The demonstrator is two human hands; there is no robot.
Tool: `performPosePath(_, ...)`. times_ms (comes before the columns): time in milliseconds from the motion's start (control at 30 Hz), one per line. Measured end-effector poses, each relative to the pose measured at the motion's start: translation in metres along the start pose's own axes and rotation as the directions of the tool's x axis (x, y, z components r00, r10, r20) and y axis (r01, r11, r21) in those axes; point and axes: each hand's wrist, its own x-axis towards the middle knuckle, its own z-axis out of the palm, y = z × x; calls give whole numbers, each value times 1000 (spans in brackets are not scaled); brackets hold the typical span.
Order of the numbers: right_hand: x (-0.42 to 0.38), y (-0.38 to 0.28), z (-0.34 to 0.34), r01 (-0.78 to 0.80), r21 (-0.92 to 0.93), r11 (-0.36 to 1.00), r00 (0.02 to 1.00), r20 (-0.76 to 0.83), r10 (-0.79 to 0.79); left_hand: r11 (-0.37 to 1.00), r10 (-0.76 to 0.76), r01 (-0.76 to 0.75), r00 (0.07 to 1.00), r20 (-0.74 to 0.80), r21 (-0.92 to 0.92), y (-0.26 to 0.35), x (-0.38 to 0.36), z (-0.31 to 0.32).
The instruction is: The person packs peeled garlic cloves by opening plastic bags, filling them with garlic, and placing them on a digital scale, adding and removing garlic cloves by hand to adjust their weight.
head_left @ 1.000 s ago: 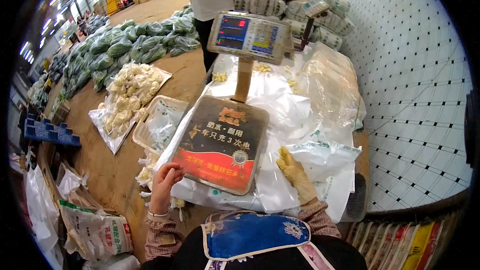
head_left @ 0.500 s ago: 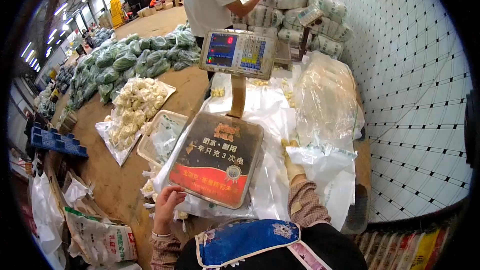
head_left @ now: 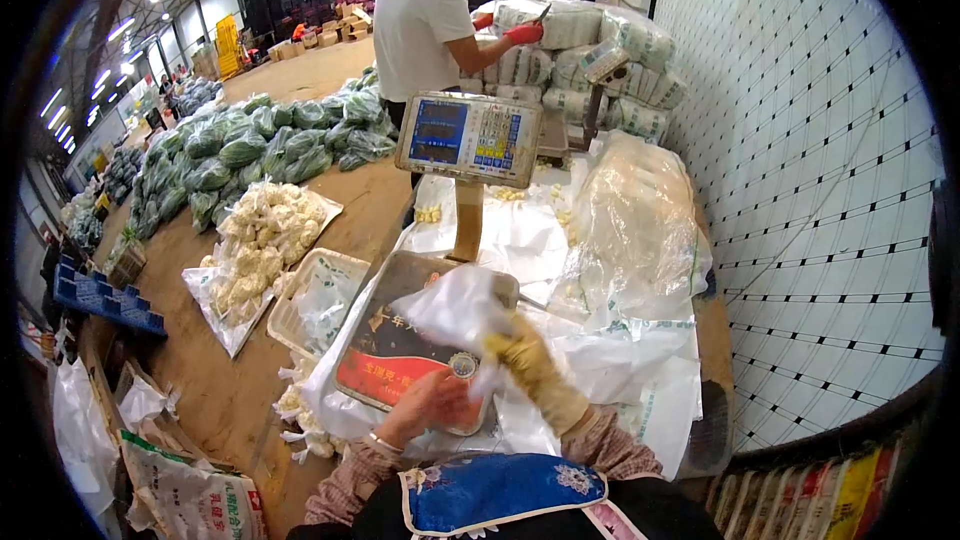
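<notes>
My right hand (head_left: pixel 535 365), in a yellowish work glove, grips a white plastic bag (head_left: pixel 450 310). The bag is smeared by motion and hangs over the platform of a weighing scale (head_left: pixel 375 365). My left hand (head_left: pixel 430 405) is bare and blurred, its fingers stretched toward the bag above the red front part of the platform. Behind the platform, the scale's display head (head_left: pixel 470 138) stands on a post. Under my right forearm lie flat white plastic bags (head_left: pixel 625 365) on the table.
Stacked clear plastic packs (head_left: pixel 640 215) lie on the right, beside a tiled wall (head_left: pixel 800 190). On the left are a white basket (head_left: pixel 318 290), bagged pale produce (head_left: pixel 265 240) and heaped green bagged vegetables (head_left: pixel 260 135). A person in a white shirt (head_left: pixel 425 35) stands beyond the scale.
My right hand has lifted a white bag from the right side and brought it over the scale. My left hand has moved right, over the platform. The red display digits no longer show.
</notes>
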Motion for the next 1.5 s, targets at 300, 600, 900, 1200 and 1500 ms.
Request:
performPosePath(300, -16, 2, -14, -17, 79, 997, 973, -228, 35, 897, 412, -363, 894, -176, 253, 1, 1, 6)
performPosePath(600, -42, 6, -37, -259, -111, 959, 895, 345, 282, 876, 452, -481, 839, -304, -26, 9, -19, -11)
performPosePath(900, -20, 17, -6, -172, 73, 982, 985, 18, 171, 891, 69, -1, 989, -134, 453, -2, -56, -9)
performPosePath(1200, -53, 21, 54, 102, -244, 964, 988, 134, -71, 766, 210, -142, 977, -35, 626, 10, -50, 25)
performPosePath(1500, -20, -20, -33, 65, 404, 912, 963, -264, 48, 203, 793, -190, 608, -47, 961, 14, -36, -57)
